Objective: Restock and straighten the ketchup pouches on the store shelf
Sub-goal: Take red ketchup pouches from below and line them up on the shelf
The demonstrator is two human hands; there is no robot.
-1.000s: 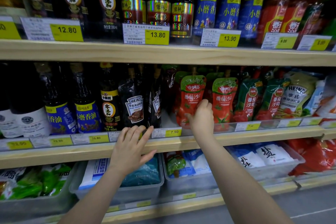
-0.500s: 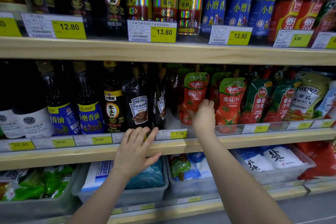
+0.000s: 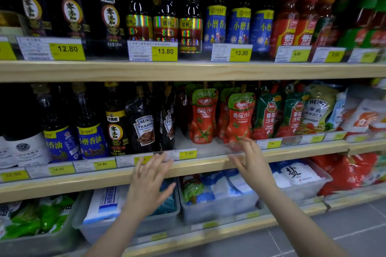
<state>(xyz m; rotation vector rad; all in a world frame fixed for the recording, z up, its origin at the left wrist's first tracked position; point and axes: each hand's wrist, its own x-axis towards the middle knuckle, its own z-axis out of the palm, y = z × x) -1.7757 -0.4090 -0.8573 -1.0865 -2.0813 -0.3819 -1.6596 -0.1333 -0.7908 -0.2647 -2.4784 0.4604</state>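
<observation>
Two red ketchup pouches with green tops stand upright on the middle shelf (image 3: 208,166): one (image 3: 203,116) to the left, the other (image 3: 240,118) beside it on the right, with more pouches behind. Two darker green-and-red ketchup pouches (image 3: 268,116) stand further right. My right hand (image 3: 251,161) hovers in front of the shelf edge just below the right red pouch, fingers spread and holding nothing. In front of the price strip, my left hand (image 3: 149,180) is spread and holds nothing.
Dark Heinz sauce bottles (image 3: 144,125) and sesame oil bottles (image 3: 90,131) stand left of the pouches. A Heinz dressing pouch (image 3: 317,108) leans at the right. Clear bins (image 3: 219,208) with salt bags fill the lower shelf. Bottles line the upper shelf (image 3: 188,71).
My right hand has let go of the left red pouch and drawn back to the shelf edge. The left hand stays by the price strip. The view has shifted slightly.
</observation>
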